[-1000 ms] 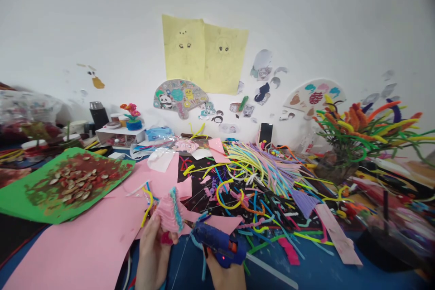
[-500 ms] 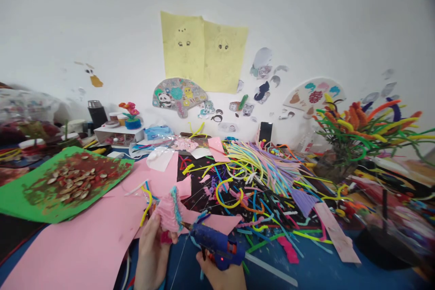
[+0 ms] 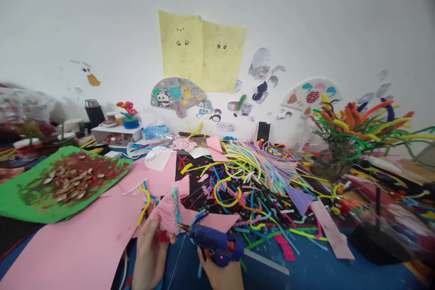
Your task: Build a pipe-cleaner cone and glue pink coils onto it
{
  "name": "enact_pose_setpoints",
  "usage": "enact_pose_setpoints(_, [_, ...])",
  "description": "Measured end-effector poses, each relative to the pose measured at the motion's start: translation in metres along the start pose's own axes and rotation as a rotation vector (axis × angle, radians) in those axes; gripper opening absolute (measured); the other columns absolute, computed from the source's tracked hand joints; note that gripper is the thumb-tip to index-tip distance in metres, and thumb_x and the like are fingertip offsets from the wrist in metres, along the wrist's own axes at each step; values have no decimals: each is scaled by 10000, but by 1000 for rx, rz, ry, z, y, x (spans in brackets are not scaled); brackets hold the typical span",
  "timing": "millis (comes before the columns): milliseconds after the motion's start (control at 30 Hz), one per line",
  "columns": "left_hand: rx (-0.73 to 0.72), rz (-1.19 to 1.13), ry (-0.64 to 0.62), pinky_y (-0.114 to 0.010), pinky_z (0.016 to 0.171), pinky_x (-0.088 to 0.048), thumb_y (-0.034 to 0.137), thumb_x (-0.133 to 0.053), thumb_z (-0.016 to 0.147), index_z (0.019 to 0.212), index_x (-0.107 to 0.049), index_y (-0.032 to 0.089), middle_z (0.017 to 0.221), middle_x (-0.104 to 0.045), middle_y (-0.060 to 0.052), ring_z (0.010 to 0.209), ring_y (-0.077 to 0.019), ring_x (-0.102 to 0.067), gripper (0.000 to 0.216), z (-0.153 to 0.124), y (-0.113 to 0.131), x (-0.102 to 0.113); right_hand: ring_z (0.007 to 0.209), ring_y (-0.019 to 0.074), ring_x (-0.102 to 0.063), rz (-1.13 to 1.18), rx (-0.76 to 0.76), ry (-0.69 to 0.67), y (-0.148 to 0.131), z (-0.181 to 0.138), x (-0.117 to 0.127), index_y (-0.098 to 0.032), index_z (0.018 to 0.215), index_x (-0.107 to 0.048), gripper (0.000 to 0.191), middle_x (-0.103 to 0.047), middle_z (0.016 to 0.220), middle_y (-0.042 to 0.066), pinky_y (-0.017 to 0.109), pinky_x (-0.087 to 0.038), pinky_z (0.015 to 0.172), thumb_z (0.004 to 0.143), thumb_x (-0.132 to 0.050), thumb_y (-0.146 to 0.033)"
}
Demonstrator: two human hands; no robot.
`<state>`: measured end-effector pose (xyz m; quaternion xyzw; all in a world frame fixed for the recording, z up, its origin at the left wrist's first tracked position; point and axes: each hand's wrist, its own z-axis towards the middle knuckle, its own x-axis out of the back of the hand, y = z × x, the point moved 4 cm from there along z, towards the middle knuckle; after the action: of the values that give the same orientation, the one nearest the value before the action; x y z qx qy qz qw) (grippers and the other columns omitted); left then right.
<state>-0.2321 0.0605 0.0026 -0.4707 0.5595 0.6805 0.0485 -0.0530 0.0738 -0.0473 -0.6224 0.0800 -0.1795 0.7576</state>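
My left hand [image 3: 149,253] is closed around a small pink pleated paper piece [image 3: 169,213] with a blue fuzzy edge, held upright near the bottom of the view. My right hand [image 3: 222,274] grips a blue hot glue gun [image 3: 214,242], whose nozzle touches the right side of the pink piece. A red light glows on the gun's body. Yellow and blue pipe cleaners [image 3: 147,199] stick out to the left of the pink piece.
A large pink paper sheet [image 3: 84,240] lies at the left, a green sheet with seeds [image 3: 64,181] beyond it. A heap of coloured pipe cleaners [image 3: 258,176] fills the middle right. A pipe-cleaner plant [image 3: 353,131] and a dark stand [image 3: 374,240] are at right. Drawings hang on the wall.
The view has shifted slightly. Both hands with the pink piece and glue gun have stayed together, the nozzle still at the piece.
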Motion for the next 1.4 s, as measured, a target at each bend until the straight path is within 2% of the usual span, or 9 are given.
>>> enact_pose_setpoints(133, [-7, -12, -12, -208, 374, -457, 356, -879, 568, 741, -704, 157, 589, -634, 14, 447, -119, -530, 316, 1, 1, -1, 721, 285, -744, 47, 15, -31, 0, -1, -2, -172, 791, -675, 289, -767, 743, 102, 291, -617, 653, 595, -771, -361])
enact_pose_setpoints(300, [-6, -44, 14, -207, 357, -456, 341, -891, 537, 736, -709, 157, 590, -636, 17, 429, -112, -520, 326, -2, 2, -4, 639, 264, -731, 43, -5, -34, -1, -2, -2, -173, 780, -683, 261, -758, 694, 92, 277, -608, 582, 625, -773, -364])
enact_pose_setpoints(467, [15, -69, 66, -202, 345, -463, 330, -918, 456, 725, -723, 159, 611, -655, 17, 430, -112, -525, 373, -3, 2, -5, 677, 281, -742, 33, 12, 0, 2, 0, -1, -177, 803, -674, 277, -767, 748, 110, 293, -613, 612, 615, -775, -354])
enact_pose_setpoints(567, [9, -79, 89, -189, 354, -469, 325, -925, 434, 696, -722, 155, 621, -663, 17, 434, -103, -531, 373, -3, 2, -4, 603, 274, -732, 37, 11, -6, 2, 3, -1, -183, 780, -650, 260, -750, 667, 89, 291, -610, 567, 617, -762, -350])
enact_pose_setpoints(833, [-4, -97, 118, -194, 354, -474, 326, -909, 462, 753, -739, 168, 625, -661, 24, 439, -110, -541, 373, -3, 0, -2, 518, 241, -711, 163, -12, -169, -10, 7, -5, -192, 680, -644, 167, -729, 591, 54, 260, -602, 506, 624, -752, -307])
enact_pose_setpoints(933, [-19, -68, 85, -194, 345, -466, 332, -895, 493, 727, -725, 160, 612, -642, 26, 436, -107, -533, 336, -3, 1, -3, 576, 241, -723, 223, 46, -213, -11, 4, -8, -175, 713, -674, 164, -742, 654, 67, 267, -610, 559, 632, -740, -300])
enact_pose_setpoints(1033, [-58, -28, 74, -189, 334, -454, 335, -875, 523, 719, -718, 156, 638, -646, 20, 453, -106, -536, 309, -4, 2, -4, 678, 260, -737, 230, 32, -149, -8, 0, -5, -160, 795, -695, 232, -763, 763, 100, 292, -617, 644, 648, -738, -335])
enact_pose_setpoints(1167, [-62, -9, 76, -199, 309, -438, 353, -882, 504, 670, -705, 157, 600, -620, 23, 451, -114, -519, 312, -6, 3, -5, 733, 295, -743, 187, -47, -147, -5, -3, -2, -161, 814, -696, 289, -766, 782, 120, 325, -618, 673, 662, -748, -401])
enact_pose_setpoints(1400, [-30, -7, 62, -208, 303, -435, 361, -888, 502, 688, -712, 161, 567, -605, 26, 433, -115, -498, 325, -6, 2, -6, 867, 298, -737, 157, 10, -184, -17, 1, 0, -171, 822, -706, 263, -770, 816, 120, 333, -595, 800, 685, -738, -394])
